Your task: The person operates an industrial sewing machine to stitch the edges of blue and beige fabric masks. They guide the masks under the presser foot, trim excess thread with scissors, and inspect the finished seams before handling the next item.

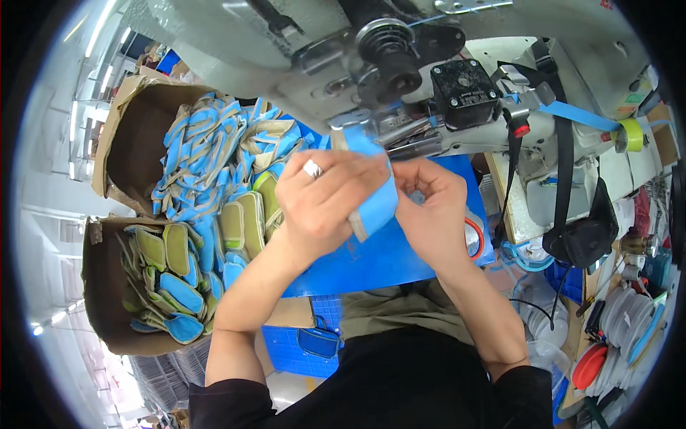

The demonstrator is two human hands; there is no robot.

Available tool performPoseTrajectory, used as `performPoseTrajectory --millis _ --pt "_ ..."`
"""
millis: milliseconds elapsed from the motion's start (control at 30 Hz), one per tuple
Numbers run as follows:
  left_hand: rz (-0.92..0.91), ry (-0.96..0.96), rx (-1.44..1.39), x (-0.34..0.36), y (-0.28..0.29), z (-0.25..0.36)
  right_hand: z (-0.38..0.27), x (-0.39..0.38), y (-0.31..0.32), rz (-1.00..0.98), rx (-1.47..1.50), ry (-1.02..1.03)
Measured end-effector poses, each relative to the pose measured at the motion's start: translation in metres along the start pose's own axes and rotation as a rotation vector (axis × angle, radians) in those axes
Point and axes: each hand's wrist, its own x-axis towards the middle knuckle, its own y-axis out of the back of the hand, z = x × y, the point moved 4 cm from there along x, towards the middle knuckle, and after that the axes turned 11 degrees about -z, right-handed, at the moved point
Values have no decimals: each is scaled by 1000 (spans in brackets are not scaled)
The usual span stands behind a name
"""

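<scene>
A blue fabric piece with a beige edge (pixel 377 211) is held up in front of the sewing machine's head (pixel 386 64). My left hand (pixel 325 193), with a ring on one finger, is closed over its left side. At its right edge, my right hand (pixel 434 204) has the fingers curled in a pinch against the fabric; the fingertips are partly hidden. The upper end of the piece reaches the needle area, where blur and the metal parts hide the exact contact.
Left of the hands, a cardboard box (pixel 132 136) stands by heaped blue-and-beige strips (pixel 207 157). A nearer box (pixel 107 286) holds several green and blue padded pieces (pixel 182 293). Blue tape (pixel 575 114) runs to the machine from the right. Red-handled scissors (pixel 474 239) lie on the blue table (pixel 400 261).
</scene>
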Motion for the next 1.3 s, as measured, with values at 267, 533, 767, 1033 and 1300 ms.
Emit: performPoseTrajectory --millis 267,533,767,1033,1300 --pt "40 -64 46 0 -1 -10 1 7 -6 102 39 25" --pt "121 176 -368 -19 -7 -19 5 -4 -7 157 -306 361" --pt "9 -90 -46 -10 -4 -5 17 -7 -8 169 -306 334" --pt "22 -195 65 -9 -7 0 21 -6 -9 158 -256 279" --pt "-1 -180 85 -7 -5 -1 14 -6 -5 137 -280 260"
